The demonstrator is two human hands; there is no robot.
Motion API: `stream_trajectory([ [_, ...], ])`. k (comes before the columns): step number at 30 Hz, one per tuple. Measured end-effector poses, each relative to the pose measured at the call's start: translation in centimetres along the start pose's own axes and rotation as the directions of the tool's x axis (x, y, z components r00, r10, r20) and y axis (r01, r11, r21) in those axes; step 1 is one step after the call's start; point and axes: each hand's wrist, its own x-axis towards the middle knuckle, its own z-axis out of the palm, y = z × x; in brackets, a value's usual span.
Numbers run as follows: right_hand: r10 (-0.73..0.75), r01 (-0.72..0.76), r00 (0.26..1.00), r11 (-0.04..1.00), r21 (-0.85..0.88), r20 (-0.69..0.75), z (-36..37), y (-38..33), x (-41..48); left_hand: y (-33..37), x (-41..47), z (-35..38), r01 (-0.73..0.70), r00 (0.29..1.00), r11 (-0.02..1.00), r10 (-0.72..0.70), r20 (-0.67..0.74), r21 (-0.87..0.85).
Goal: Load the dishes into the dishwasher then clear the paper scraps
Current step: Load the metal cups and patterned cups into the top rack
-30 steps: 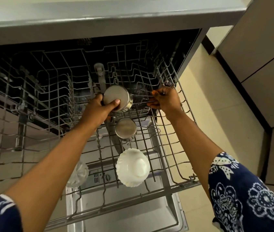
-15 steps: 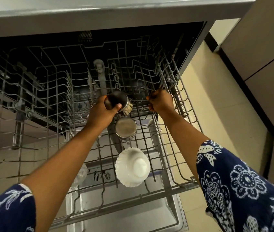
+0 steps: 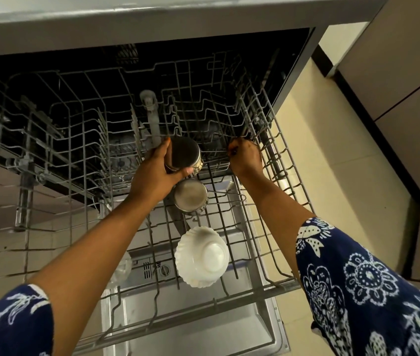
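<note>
In the rack (image 3: pixel 263 291), a bowl (image 3: pixel 201 256) sits nearest, two cups (image 3: pixel 190 199) behind it.

Left hand (image 3: pixel 156 173) grips a steel cup (image 3: pixel 185 155) bottom-up over the pulled-out dishwasher rack (image 3: pixel 268 291). Right hand (image 3: pixel 245 157) closed on rack wires just right of it. A second steel cup (image 3: pixel 190 197) and a white bowl (image 3: pixel 201 256) sit inverted in the rack, nearer the person.

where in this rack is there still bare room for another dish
Free: the wide left half of the rack, left of the left hand; also the back rows behind the steel cup. Crowded: the centre line, with cup, steel pot and white bowl.
</note>
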Motion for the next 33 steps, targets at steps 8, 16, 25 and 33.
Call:
stream_trajectory([
  [8, 0.004, -0.002, 0.999, 0.999, 0.051, -0.043, 0.7, 0.2, 0.0, 0.4, 0.0, 0.0, 0.032, 0.999, 0.999, -0.032, -0.015, -0.011],
  [16, 0.012, -0.009, 1.0, 0.993, 0.119, -0.027, 0.7, 0.2, -0.2, 0.2, -0.3, -0.3, 0.026, 0.999, 0.998, -0.027, -0.018, -0.052],
  [25, -0.064, 0.072, 0.985, 0.997, 0.04, -0.16, -1.2, -1.1, -3.1, 1.6, -2.2, -2.8, 0.012, 0.998, 0.997, -0.016, -0.053, -0.071],
  [33, -0.064, 0.066, 0.99, 0.998, 0.011, -0.127, -5.0, -6.3, -13.5, 2.7, -11.3, -10.9, 0.021, 0.998, 0.985, -0.03, -0.05, -0.17],
])
